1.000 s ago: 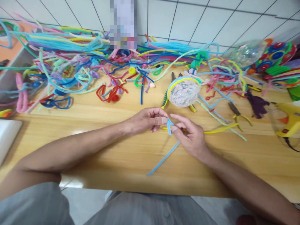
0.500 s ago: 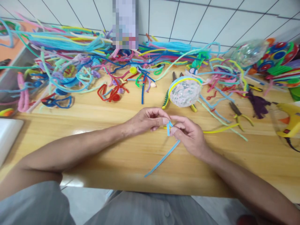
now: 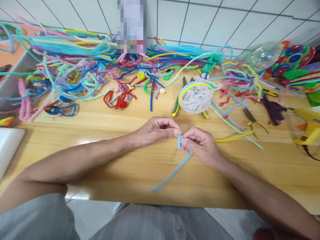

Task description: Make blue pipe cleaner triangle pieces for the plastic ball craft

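Note:
Between my hands is a light blue pipe cleaner (image 3: 172,175), its upper end folded into a short, narrow loop and its long tail hanging down to the left over the table. My left hand (image 3: 162,129) pinches the top of the folded end between thumb and fingertips. Just to the right, my right hand (image 3: 200,144) is closed on the same pipe cleaner below the fold. A yellow pipe cleaner (image 3: 233,137) lies on the table, running out from behind my right hand. Beyond the hands rests a clear, speckled dome (image 3: 197,99) with blue and yellow pipe cleaners round its rim.
Green-and-yellow-handled pliers (image 3: 176,106) lie partly under the dome. Small yellow-handled pliers (image 3: 255,123) and a yellow glue gun (image 3: 308,125) are to the right. Heaps of coloured pipe cleaners (image 3: 75,50) line the tiled wall. A white box-like object (image 3: 10,146) sits at the left edge.
The blue fold has closed into a narrower, flatter loop. Both hands have shifted slightly, with my left fingertips lower, and the tail has swung a little downward.

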The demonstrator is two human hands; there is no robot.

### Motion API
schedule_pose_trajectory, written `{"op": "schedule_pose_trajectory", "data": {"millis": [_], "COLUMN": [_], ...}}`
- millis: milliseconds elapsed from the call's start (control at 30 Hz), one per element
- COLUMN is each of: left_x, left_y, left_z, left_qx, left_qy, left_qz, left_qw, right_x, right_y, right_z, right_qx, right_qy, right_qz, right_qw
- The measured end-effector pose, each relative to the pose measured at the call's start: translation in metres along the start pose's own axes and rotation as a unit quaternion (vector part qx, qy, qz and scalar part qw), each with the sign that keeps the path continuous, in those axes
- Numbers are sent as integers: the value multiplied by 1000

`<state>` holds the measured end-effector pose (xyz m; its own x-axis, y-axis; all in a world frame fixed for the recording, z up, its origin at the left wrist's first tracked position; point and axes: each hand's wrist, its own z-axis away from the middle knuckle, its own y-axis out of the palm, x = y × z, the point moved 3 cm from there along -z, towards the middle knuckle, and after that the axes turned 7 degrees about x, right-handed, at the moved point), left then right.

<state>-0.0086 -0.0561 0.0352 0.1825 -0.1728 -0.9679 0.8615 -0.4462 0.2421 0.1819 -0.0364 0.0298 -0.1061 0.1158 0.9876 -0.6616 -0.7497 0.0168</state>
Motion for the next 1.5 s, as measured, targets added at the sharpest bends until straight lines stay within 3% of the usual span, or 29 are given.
{"op": "schedule_pose_trajectory", "data": {"millis": [300,600,900,1200,1500], "left_x": [4,7,12,9,8], "left_y": [-1,3,4,-1,1], "left_z": [-1,-3,-1,-4,-3], "left_qx": [19,11,0,39,23], "left_qy": [-20,-38,-29,-93,-49], "left_qz": [34,39,15,-8,-8], "left_qw": [999,998,999,995,999], "right_x": [2,4,3,5,2], "right_y": [0,-4,0,-4,-3], "right_z": [1,4,4,4,2], "right_qx": [4,-100,-102,-95,-82], "right_qy": [1,-25,-16,14,6], "right_qz": [3,77,103,92,85], "right_qw": [1000,992,989,991,993]}}
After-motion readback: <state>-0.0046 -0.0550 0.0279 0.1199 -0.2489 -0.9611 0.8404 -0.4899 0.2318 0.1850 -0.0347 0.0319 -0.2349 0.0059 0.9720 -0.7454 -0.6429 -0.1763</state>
